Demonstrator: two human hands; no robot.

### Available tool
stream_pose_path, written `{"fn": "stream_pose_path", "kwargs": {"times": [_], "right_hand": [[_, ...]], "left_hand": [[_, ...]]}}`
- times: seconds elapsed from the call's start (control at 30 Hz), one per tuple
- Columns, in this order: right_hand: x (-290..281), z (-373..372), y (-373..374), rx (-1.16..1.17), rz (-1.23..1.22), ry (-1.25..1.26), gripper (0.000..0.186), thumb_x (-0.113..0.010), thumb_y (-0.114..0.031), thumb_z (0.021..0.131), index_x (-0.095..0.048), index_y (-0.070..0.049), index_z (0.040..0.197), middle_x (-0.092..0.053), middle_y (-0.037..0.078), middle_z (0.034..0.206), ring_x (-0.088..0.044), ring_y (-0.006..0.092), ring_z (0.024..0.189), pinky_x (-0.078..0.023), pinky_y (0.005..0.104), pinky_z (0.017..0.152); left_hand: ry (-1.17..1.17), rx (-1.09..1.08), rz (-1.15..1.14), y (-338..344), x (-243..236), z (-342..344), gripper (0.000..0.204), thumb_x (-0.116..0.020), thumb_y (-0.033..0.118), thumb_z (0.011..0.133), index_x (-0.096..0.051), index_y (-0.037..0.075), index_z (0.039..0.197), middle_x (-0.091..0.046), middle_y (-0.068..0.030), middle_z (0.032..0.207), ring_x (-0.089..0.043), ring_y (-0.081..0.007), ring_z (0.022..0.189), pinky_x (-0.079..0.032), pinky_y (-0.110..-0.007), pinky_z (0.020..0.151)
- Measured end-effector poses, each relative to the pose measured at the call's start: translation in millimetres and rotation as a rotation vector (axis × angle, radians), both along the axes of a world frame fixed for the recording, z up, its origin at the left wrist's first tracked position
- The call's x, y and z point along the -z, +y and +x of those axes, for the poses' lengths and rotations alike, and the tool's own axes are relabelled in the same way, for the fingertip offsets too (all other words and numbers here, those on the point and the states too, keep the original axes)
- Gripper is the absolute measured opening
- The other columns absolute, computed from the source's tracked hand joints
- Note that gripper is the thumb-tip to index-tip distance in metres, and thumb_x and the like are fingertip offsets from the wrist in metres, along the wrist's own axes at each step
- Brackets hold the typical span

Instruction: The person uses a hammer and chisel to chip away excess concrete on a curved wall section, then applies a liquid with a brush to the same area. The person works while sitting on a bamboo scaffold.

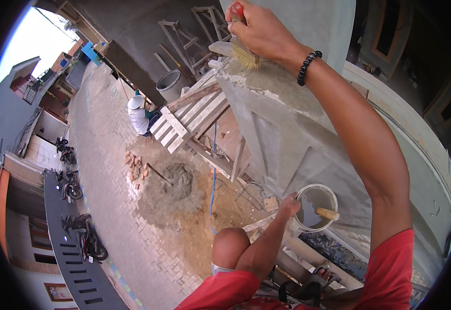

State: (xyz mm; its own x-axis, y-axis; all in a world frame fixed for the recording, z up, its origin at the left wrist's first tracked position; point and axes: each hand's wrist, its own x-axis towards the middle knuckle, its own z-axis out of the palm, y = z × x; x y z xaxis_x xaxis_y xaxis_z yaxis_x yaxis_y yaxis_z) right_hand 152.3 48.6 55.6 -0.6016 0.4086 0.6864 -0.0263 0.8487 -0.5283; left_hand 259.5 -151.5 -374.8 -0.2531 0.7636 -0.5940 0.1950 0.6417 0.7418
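Observation:
My right hand (258, 32) is raised at the top, closed on the red handle of a brush (244, 55), whose pale yellow bristles rest on a rough, wet-looking cement ledge (267, 77). My left hand (290, 205) grips the rim of a white bucket (335, 199) at the lower middle. The bucket holds grey liquid, and a yellowish cylindrical handle (327, 213) lies across its right side. A grey plastered face (282, 134) with recessed triangular shapes drops below the ledge.
Wooden scaffold planks (181, 129) adjoin the ledge, near a grey tub (168, 85). Below lie a cement pile (176, 183), bricks (135, 163) and a blue hose (213, 186). A co-worker (138, 116) in a white hat crouches by the scaffold. Motorbikes (83, 237) line the paved lane.

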Motion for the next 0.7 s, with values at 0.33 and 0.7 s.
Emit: {"fn": "stream_pose_path", "kwargs": {"times": [0.33, 0.7], "right_hand": [[2, -23, 2, -0.065, 0.141, -0.125, 0.009, -0.051, -0.013, 0.087, -0.052, -0.005, 0.088, -0.055, 0.008, 0.071, -0.054, 0.0185, 0.063, -0.043, 0.033, 0.061], [7, -35, -11, -0.157, 0.078, -0.048, 0.014, -0.051, -0.014, 0.083, -0.058, -0.006, 0.092, -0.065, 0.015, 0.078, -0.063, 0.03, 0.073, -0.048, 0.0383, 0.069]], "left_hand": [[-0.01, -0.026, 0.026, 2, -3, 4, 0.041, -0.047, 0.01, 0.076, -0.059, 0.008, 0.116, -0.066, -0.0227, 0.095, -0.067, -0.0352, 0.072, -0.055, -0.041, 0.057], [0.031, 0.033, 0.005, 1, 25, 1, 0.042, -0.048, 0.014, 0.077, -0.057, 0.01, 0.118, -0.06, -0.0233, 0.114, -0.056, -0.0405, 0.108, -0.045, -0.046, 0.093]]}}
